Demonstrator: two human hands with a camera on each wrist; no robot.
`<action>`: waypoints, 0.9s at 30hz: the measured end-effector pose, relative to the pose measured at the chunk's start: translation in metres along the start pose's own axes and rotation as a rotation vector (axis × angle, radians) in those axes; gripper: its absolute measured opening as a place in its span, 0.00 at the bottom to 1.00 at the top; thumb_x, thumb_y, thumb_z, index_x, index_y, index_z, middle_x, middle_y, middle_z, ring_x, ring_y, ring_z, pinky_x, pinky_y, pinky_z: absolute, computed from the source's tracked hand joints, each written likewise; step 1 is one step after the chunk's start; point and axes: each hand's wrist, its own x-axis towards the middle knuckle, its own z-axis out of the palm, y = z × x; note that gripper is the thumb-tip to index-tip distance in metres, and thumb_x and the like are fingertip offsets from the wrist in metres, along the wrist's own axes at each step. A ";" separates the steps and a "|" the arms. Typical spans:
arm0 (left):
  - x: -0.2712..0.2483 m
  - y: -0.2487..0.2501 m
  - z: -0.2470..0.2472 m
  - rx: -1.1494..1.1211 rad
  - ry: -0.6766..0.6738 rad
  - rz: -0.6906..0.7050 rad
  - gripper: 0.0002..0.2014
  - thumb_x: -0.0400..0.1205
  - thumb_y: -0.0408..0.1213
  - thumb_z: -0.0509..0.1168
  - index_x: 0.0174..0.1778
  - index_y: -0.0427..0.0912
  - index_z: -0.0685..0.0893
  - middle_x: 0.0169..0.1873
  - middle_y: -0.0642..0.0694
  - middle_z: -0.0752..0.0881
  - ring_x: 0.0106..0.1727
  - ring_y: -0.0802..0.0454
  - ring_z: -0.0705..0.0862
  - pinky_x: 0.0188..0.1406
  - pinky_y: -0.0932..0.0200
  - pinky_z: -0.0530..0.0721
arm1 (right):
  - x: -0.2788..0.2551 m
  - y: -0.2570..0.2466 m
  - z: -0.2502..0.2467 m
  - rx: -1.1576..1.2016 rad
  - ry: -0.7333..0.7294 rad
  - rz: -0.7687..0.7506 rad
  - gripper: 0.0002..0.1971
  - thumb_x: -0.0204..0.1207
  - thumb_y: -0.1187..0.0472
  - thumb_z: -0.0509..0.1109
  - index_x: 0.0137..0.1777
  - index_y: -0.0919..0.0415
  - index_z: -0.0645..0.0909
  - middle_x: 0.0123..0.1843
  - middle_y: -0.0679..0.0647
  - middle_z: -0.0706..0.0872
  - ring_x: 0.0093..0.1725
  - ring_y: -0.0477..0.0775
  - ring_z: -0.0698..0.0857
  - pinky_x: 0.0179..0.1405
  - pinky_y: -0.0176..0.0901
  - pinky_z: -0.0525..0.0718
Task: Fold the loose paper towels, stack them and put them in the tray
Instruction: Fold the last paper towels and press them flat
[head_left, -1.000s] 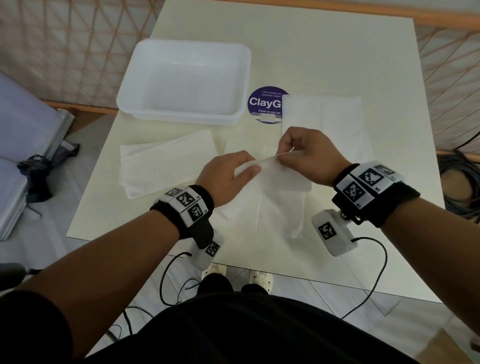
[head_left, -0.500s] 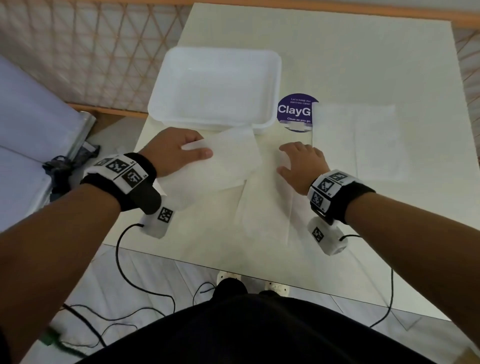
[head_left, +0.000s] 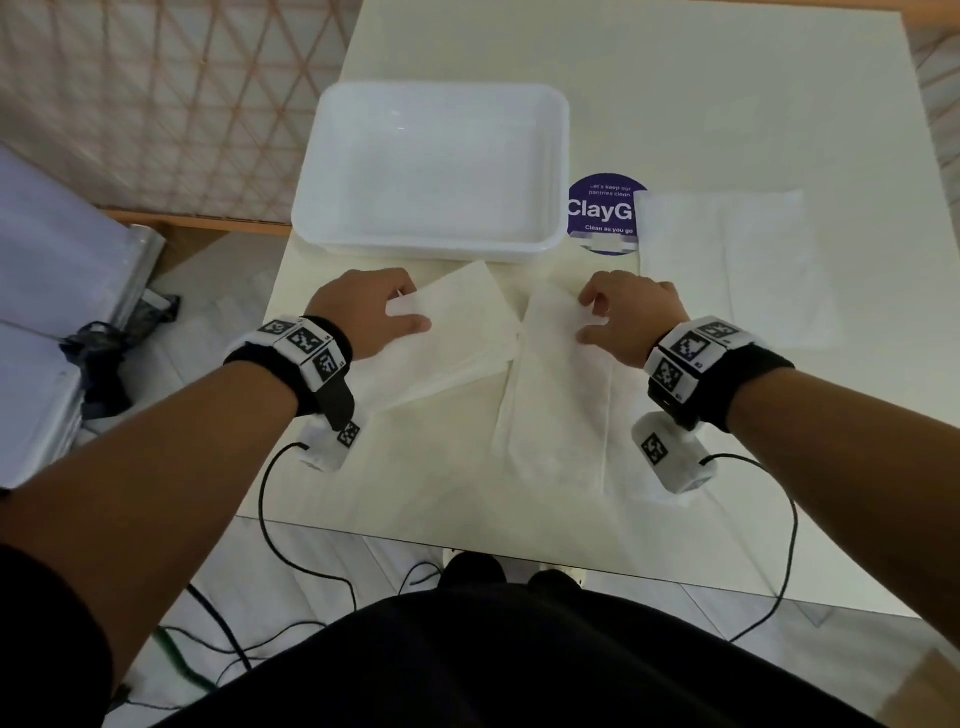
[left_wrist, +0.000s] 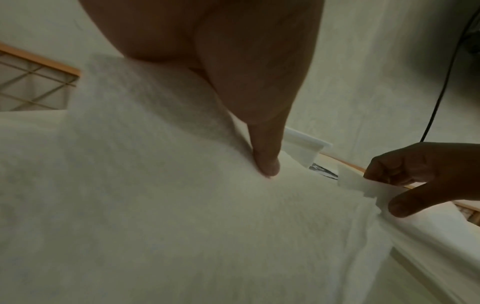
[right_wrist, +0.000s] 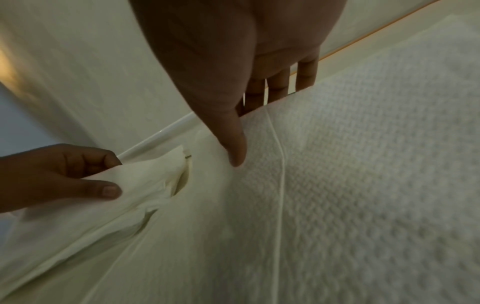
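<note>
Standing biggest of all is the cream table (head_left: 675, 104), and every place is told from the white tray (head_left: 558, 171) that is set on it. Nothing is seen inside the tray. Just in front of the tray, a little to the right, an open paper towel (head_left: 556, 415) is spread flat toward the table's near edge. To the tray's right, a second open towel (head_left: 727, 260) is laid flat, and part of a round purple sticker (head_left: 597, 208) is covered by it — the sticker is touching the tray's right side. In front of the tray's left half, a folded towel (head_left: 457, 338) is kept on a slant. Its top corner is pinched by the left hand (head_left: 363, 312), between the thumb and the curled fingers (right_wrist: 85, 160). The far edge of the spread towel is gripped by the right hand (head_left: 631, 322) — thumb (right_wrist: 236, 148) on the near side, fingers behind the lifted edge.
</note>
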 end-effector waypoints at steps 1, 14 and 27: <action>0.000 0.001 -0.001 0.008 0.008 0.012 0.14 0.73 0.56 0.73 0.43 0.53 0.78 0.31 0.58 0.76 0.37 0.50 0.77 0.39 0.56 0.74 | -0.001 0.000 -0.001 0.025 0.002 0.001 0.16 0.72 0.52 0.74 0.59 0.51 0.78 0.50 0.45 0.81 0.54 0.52 0.81 0.64 0.48 0.66; -0.004 0.017 0.001 0.112 0.131 0.126 0.29 0.72 0.56 0.74 0.64 0.47 0.77 0.54 0.50 0.80 0.58 0.47 0.76 0.60 0.50 0.73 | -0.016 0.006 -0.014 0.038 0.117 -0.053 0.09 0.79 0.51 0.66 0.53 0.53 0.83 0.56 0.49 0.87 0.57 0.56 0.82 0.66 0.49 0.68; -0.036 0.119 0.058 -0.398 -0.134 0.139 0.25 0.74 0.52 0.75 0.65 0.49 0.81 0.57 0.56 0.85 0.59 0.55 0.83 0.55 0.63 0.75 | -0.052 0.042 -0.050 0.588 0.199 0.018 0.05 0.80 0.56 0.66 0.48 0.57 0.75 0.37 0.50 0.87 0.33 0.47 0.82 0.33 0.36 0.76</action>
